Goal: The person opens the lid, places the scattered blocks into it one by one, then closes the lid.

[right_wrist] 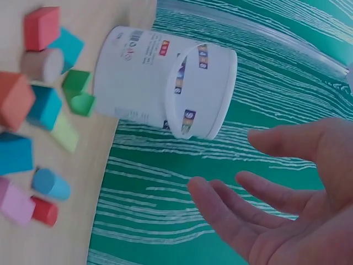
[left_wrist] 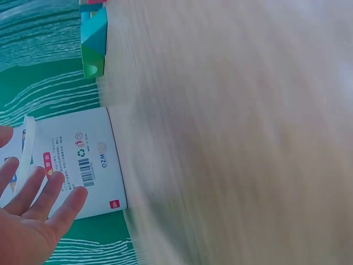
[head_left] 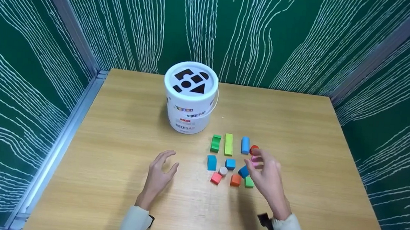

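My left hand (head_left: pixel 159 175) hovers over the table left of the blocks, fingers loosely bent and holding nothing. In the head view my right hand (head_left: pixel 267 171) is above the right side of the block group, thumb and fingers apart with nothing between them; it partly hides a pink block (head_left: pixel 255 161) and a red cylinder (head_left: pixel 254 150). Around there lie a blue cylinder (head_left: pixel 245 145), a yellow-green bar (head_left: pixel 228 144), a green curved block (head_left: pixel 215 143), a blue cube (head_left: pixel 230 164), an orange block (head_left: pixel 235 180), a light green block (head_left: pixel 249 182) and a whitish cylinder (head_left: pixel 223 171).
A white bucket (head_left: pixel 190 110) with a shape-cutout lid (head_left: pixel 179 75) and a handle stands upright behind the blocks. Green panels (head_left: pixel 244 36) with white lines surround the wooden table (head_left: pixel 120 124) at the back and sides. A metal rail (head_left: pixel 60 132) runs along the left edge.
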`<state>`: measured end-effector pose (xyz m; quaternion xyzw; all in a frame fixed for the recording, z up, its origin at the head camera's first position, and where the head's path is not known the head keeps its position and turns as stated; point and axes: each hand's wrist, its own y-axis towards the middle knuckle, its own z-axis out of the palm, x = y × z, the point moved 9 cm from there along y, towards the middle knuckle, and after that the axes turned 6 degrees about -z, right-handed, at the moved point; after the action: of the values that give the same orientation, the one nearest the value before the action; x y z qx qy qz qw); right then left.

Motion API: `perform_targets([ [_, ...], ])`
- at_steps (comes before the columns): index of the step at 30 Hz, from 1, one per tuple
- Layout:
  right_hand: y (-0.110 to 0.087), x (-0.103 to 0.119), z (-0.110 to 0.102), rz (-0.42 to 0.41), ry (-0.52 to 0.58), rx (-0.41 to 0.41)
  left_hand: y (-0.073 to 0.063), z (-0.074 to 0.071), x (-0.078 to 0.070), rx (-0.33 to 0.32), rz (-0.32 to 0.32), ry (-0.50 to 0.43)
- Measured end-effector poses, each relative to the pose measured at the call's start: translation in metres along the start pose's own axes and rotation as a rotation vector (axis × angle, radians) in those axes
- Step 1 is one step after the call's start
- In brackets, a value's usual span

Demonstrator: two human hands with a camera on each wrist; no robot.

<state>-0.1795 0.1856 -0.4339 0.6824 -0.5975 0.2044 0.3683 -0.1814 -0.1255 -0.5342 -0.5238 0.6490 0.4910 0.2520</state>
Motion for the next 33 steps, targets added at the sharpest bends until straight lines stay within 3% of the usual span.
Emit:
perform_targets([
  [7,0.035,0.014,0.025,-0.021,0.075,0.009,0.023,0.010,0.013,0.078,-0.111,0.056],
  [13,0.067,0.016,0.063,0.040,0.139,0.080,0.039,0.021,0.027,0.167,-0.201,0.110],
  [17,0.083,0.020,0.084,0.063,0.183,0.081,0.046,0.029,0.030,0.250,-0.238,0.154],
  [22,0.105,0.018,0.113,0.154,0.234,0.101,0.055,0.038,0.031,0.341,-0.260,0.212],
  [28,0.129,0.012,0.135,0.213,0.220,0.127,0.065,0.042,0.035,0.368,-0.273,0.238],
  [33,0.147,0.010,0.141,0.254,0.282,0.130,0.074,0.040,0.035,0.354,-0.279,0.223],
])
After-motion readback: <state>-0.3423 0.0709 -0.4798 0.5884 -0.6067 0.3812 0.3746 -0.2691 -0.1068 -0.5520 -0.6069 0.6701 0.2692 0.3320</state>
